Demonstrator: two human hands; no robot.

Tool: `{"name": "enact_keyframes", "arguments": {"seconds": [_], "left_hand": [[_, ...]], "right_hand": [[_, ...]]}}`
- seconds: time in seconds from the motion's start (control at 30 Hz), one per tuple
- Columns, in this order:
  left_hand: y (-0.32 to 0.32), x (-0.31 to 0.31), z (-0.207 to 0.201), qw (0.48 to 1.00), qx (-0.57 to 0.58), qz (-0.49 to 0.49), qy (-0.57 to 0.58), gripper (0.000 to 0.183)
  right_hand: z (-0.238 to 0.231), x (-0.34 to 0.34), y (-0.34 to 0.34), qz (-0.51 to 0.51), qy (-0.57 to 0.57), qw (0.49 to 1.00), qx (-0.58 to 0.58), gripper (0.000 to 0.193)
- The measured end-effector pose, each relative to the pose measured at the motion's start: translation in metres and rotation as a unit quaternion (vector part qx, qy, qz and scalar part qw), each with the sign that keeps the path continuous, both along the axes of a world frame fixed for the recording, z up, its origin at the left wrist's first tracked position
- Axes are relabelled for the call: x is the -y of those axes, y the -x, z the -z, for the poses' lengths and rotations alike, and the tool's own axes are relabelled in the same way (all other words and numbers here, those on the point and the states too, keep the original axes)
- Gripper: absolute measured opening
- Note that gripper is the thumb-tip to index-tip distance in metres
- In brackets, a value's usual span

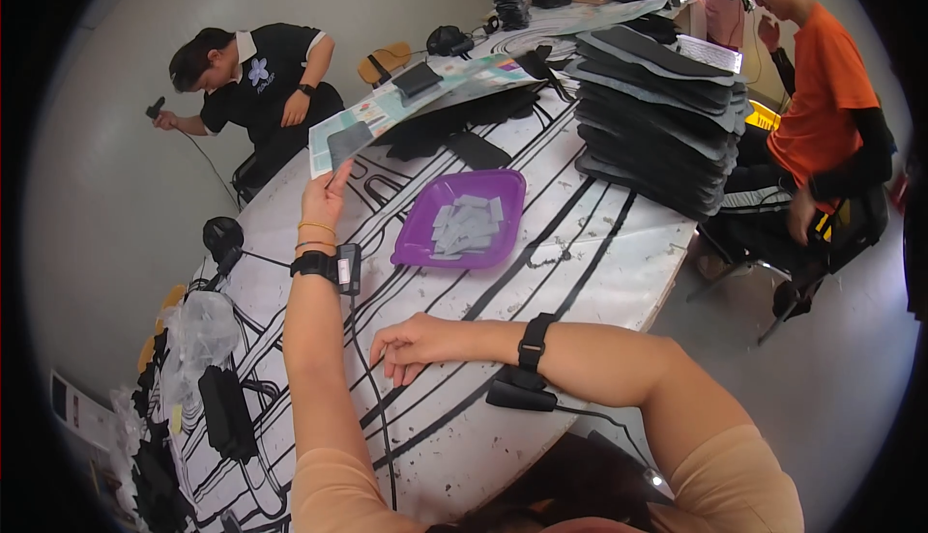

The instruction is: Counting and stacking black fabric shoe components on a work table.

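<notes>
My left hand (325, 200) is stretched out across the table, its fingers closed on the near corner of a thin printed sheet (382, 113), which is tilted up at that end. A small dark grey patch (348, 144) lies on the sheet right by my fingertips. Another dark grey piece (418, 82) sits farther along it. My right hand (418, 344) rests on the tabletop, fingers loosely bent and a little apart, holding nothing. Beyond it stands a purple plastic basket (411, 233) with several pale grey strips (468, 226) inside.
A tall stack of dark felt-like pieces (657, 117) stands at the right table edge. Black pieces (464, 122) lie under the sheet. Cables run from both wrist straps. A clear plastic bag (203, 330) is at left. One person (261, 79) works far left, another (822, 98) sits right.
</notes>
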State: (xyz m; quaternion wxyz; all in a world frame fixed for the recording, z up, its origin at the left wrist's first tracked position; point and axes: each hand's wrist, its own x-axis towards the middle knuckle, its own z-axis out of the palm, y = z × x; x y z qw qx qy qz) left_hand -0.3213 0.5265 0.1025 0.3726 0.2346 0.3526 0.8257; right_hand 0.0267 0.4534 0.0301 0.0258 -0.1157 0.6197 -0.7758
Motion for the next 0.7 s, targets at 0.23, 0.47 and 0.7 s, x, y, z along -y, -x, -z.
{"name": "enact_keyframes", "arguments": {"seconds": [0.23, 0.47, 0.7], "left_hand": [[0.000, 0.109, -0.004, 0.991, -0.135, -0.012, -0.006, 0.041], [-0.019, 0.324, -0.007, 0.939, -0.278, -0.182, 0.091, 0.033], [-0.102, 0.405, 0.013, 0.963, -0.091, -0.222, 0.125, 0.029]], "right_hand": [[-0.006, -0.004, -0.003, 0.009, 0.019, 0.999, 0.024, 0.028], [-0.009, 0.007, 0.001, -0.012, -0.032, 0.999, -0.020, 0.026], [-0.001, -0.002, -0.003, -0.002, -0.050, 0.999, -0.017, 0.024]]}}
